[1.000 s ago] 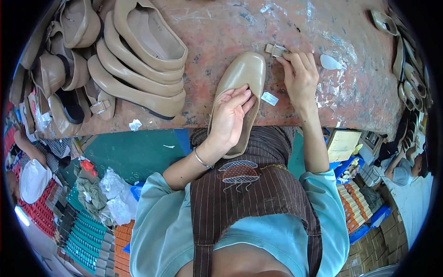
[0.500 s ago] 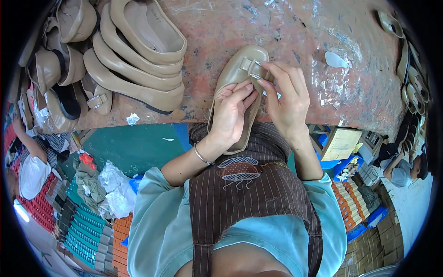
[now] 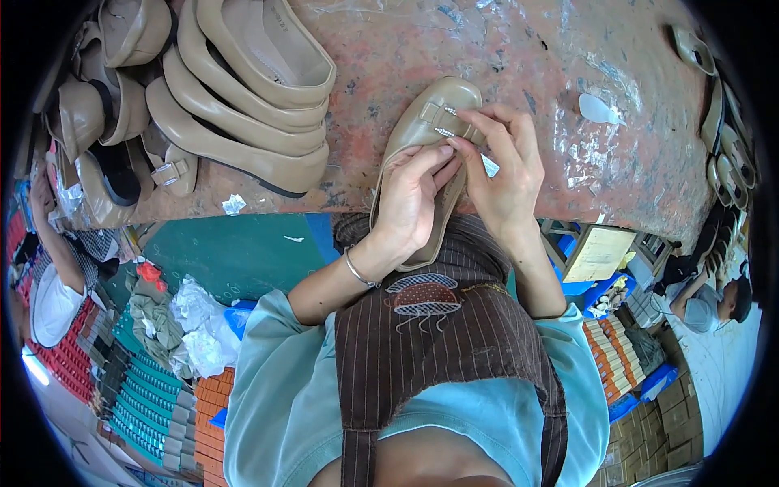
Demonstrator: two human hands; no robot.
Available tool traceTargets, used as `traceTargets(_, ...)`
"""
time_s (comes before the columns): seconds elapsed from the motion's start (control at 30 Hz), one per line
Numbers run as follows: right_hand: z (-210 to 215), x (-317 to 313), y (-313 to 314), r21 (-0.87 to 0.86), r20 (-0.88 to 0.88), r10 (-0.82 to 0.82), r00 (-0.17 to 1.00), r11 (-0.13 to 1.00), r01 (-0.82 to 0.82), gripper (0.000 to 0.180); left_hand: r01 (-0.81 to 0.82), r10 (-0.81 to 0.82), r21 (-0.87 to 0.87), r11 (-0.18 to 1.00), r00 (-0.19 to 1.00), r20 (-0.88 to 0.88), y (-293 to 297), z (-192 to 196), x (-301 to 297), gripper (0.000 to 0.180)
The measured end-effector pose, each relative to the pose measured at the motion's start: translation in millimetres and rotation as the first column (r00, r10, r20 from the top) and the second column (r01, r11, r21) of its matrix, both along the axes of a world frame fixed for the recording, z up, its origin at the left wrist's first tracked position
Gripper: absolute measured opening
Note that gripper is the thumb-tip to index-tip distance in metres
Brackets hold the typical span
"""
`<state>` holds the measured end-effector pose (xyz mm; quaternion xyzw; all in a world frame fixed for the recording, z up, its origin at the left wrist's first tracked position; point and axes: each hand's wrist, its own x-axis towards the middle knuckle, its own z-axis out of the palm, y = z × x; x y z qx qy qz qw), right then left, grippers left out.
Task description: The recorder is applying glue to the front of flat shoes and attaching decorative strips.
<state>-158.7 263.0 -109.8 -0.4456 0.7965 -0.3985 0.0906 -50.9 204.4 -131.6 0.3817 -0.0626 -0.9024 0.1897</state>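
Head view: stacked beige shoes (image 3: 243, 97) lie left of the held beige shoe (image 3: 422, 138) at the worktable (image 3: 568, 105) edge. Left hand (image 3: 410, 203) grips its side; right hand (image 3: 507, 178) fingers pinch its glittering buckle (image 3: 450, 122).

Smooth leather-like shoe, worn tabletop

The beige shoe (image 3: 422, 138) is seen with a smooth, slightly matt skin; its buckle (image 3: 449, 122) looks like shiny metal. The reddish tabletop (image 3: 552, 73) is rough and stained.
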Motion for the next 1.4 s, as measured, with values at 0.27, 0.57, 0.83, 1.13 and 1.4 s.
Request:
traceTargets(0.27,2.8,5.8,1.6,-0.026,0.05,-0.106,0.993,0.994,0.107,0.03,0.085,-0.087,0.027,0.996,0.986,0.139,-9.7,17.9,-15.4,0.023)
traceTargets(0.57,35.0,-35.8,14.8,-0.237,0.688,-0.016,0.725,0.94,0.246,0.023,0.041,-0.037,0.013,0.999,0.977,-0.211,-45.2,99.1,56.5,0.028)
traceTargets(0.83,27.7,35.1,-90.3,-0.257,0.152,0.292,0.944,0.934,-0.248,0.035,-0.434,0.226,-0.788,0.437,0.901,-0.371,-288.6,262.5,59.8,0.027)
traceTargets(1.13,4.4,19.9,-127.9,-0.408,0.194,0.23,0.954,0.903,-0.135,0.008,0.106,0.481,-0.991,0.086,0.867,0.134,-287.2,206.8,36.3,0.04)
traceTargets(1.4,53.5,24.2,-15.1,-0.12,-0.26,0.174,0.95,0.97,-0.21,0.01,0.414,-0.271,-0.866,0.281,0.9,0.343,-85.5,115.9,19.7,0.028)
